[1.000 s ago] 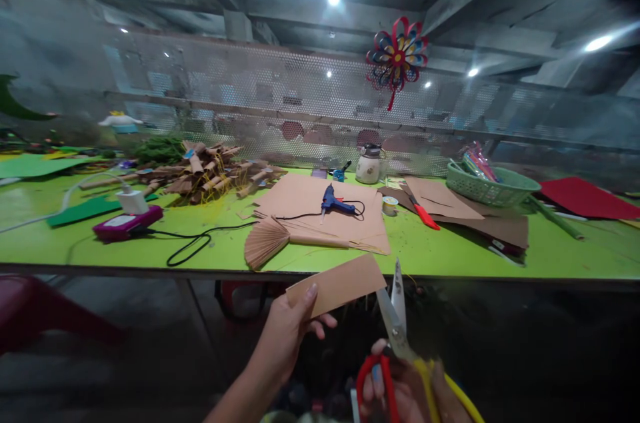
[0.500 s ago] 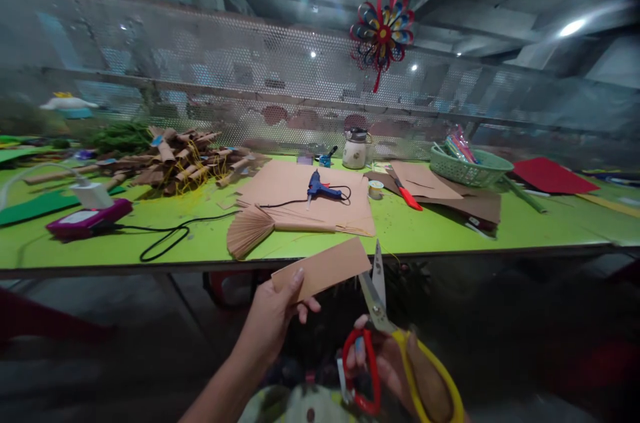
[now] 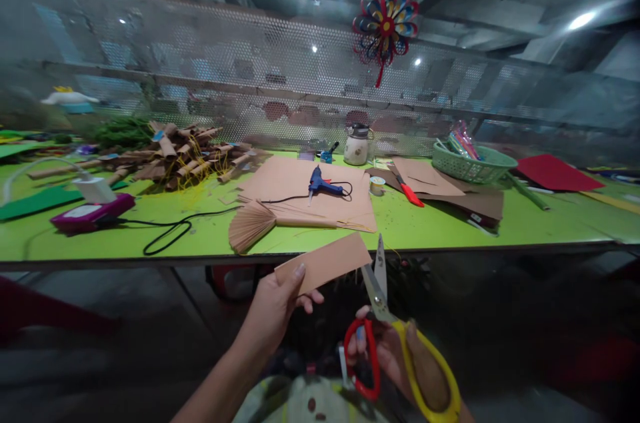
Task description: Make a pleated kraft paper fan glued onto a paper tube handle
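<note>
Between thumb and fingers, my left hand (image 3: 280, 306) grips a rectangular strip of brown paper (image 3: 333, 264) in front of the table's edge. My right hand (image 3: 387, 350) is closed around scissors (image 3: 381, 303) with one red and one yellow handle. Their blades point up and stand apart, the left blade close by the strip's right end; I cannot tell whether it touches. On the table beyond lie a pleated brown paper fan (image 3: 253, 226) with a rolled handle and a blue glue gun (image 3: 325, 184), which rests on brown paper sheets (image 3: 350, 210).
Left on the green table (image 3: 210, 240) are a purple power strip (image 3: 93, 213) with a black cord and a pile of brown paper rolls (image 3: 190, 156). A red-handled tool (image 3: 411, 193), more paper, a green basket (image 3: 470, 166) and a jug (image 3: 357, 146) stand further right and back.
The view has shifted slightly. Both hands keep their holds, and the strip and scissors stay almost in the same place relative to each other, with the blades still spread.
</note>
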Demonstrator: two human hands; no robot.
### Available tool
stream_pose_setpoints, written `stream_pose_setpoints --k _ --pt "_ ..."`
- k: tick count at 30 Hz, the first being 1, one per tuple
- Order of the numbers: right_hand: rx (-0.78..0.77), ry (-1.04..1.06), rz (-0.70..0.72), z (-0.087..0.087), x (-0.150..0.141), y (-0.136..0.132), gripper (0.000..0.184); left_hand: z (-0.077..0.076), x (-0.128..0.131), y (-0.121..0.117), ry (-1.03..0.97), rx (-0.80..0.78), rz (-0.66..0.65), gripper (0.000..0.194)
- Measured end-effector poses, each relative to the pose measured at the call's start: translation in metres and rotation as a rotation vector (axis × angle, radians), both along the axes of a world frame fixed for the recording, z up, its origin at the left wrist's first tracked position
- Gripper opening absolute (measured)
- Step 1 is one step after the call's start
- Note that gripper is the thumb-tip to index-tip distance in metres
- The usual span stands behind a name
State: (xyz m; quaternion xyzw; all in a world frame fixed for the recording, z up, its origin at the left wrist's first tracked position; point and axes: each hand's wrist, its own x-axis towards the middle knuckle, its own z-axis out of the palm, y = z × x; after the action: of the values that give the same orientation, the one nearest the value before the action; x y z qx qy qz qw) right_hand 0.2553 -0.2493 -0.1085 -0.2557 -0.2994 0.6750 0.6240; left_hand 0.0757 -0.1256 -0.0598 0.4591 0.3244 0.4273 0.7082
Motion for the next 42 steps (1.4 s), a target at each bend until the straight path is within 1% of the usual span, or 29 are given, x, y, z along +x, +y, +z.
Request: stream_pose_setpoints --k 9,13,17,21,24,29,32,34,36,38,40,42 --pt "0.028 -0.114 -0.021 0.012 0.002 -0.001 0.055 0.012 -0.011 0.005 0.025 0.048 -0.070 0.040" --pt "0.020 -0.139 -0.036 0.006 0.005 -0.003 0.054 0.015 -0.015 0.006 0.069 0.057 -0.069 0.039" --pt "0.032 -0.128 -0.035 0.002 0.006 -0.003 0.051 0.015 -0.018 0.010 0.099 0.070 -0.081 0.040" --pt "0.062 -0.097 -0.032 0.009 0.001 -0.001 0.050 0.012 -0.018 0.012 0.111 0.061 -0.053 0.042" --pt "0.048 -0.107 -0.041 0.016 -0.002 0.000 0.050 0.012 -0.017 0.012 0.121 0.072 -0.029 0.043" --pt "0.025 -0.131 -0.054 0.020 -0.004 0.001 0.055 0.015 -0.018 0.012 0.176 0.153 0.010 0.044" --pt "0.026 -0.152 -0.075 0.020 -0.004 0.000 0.056 0.014 -0.022 0.014 0.232 0.217 0.037 0.037" --pt "0.018 -0.170 -0.077 0.017 -0.004 0.000 0.057 0.012 -0.024 0.016 0.277 0.252 0.065 0.030" --pt "0.006 -0.192 -0.061 0.011 -0.004 0.003 0.060 0.010 -0.026 0.017 0.311 0.281 0.077 0.031" --pt "0.001 -0.210 -0.050 0.000 -0.004 0.007 0.059 0.008 -0.026 0.017 0.336 0.296 0.075 0.037" --pt "0.001 -0.209 -0.057 -0.013 -0.004 0.014 0.056 0.006 -0.025 0.018 0.358 0.292 0.079 0.038" --pt "-0.001 -0.198 -0.044 -0.024 -0.002 0.018 0.060 0.005 -0.024 0.018 0.375 0.278 0.085 0.038"
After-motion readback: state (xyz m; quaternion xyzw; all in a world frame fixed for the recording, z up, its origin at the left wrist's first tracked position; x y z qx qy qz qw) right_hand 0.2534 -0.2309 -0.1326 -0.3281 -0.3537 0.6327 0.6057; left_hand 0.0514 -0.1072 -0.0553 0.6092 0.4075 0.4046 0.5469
